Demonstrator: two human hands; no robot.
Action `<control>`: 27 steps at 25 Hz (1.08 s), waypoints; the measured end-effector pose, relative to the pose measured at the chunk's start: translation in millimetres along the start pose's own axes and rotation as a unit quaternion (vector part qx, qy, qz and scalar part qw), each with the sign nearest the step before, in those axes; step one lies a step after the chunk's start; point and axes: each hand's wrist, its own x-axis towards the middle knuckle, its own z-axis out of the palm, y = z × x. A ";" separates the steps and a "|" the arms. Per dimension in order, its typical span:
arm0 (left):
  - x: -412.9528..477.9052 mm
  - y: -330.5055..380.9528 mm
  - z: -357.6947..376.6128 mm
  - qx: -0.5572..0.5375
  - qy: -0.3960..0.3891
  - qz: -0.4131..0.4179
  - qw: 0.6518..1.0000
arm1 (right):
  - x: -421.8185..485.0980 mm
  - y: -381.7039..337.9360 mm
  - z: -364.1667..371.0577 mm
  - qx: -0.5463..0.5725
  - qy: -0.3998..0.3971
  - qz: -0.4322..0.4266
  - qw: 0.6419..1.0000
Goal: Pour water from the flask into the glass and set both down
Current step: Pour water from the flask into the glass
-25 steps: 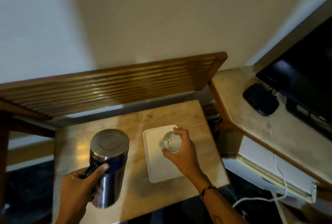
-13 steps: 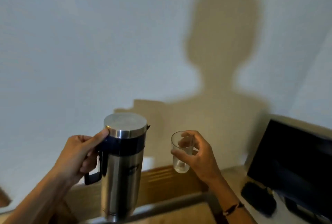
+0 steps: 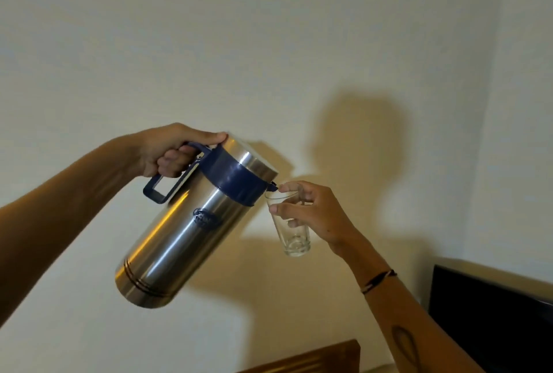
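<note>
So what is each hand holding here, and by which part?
The left hand grips the flask by its blue handle, thumb on the lid edge. The right hand holds the glass by its upper wall, near the rim.

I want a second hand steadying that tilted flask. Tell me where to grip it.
Cup the lower steel body of the flask from underneath, near the ringed base. It leans spout-down toward the glass; the left hand fills the blue handle, and the right hand holds the glass.
</note>
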 end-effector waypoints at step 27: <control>24.3 143.9 11.0 0.393 0.008 -0.041 0.919 | 23.5 -23.6 5.9 0.082 -0.012 -0.020 0.996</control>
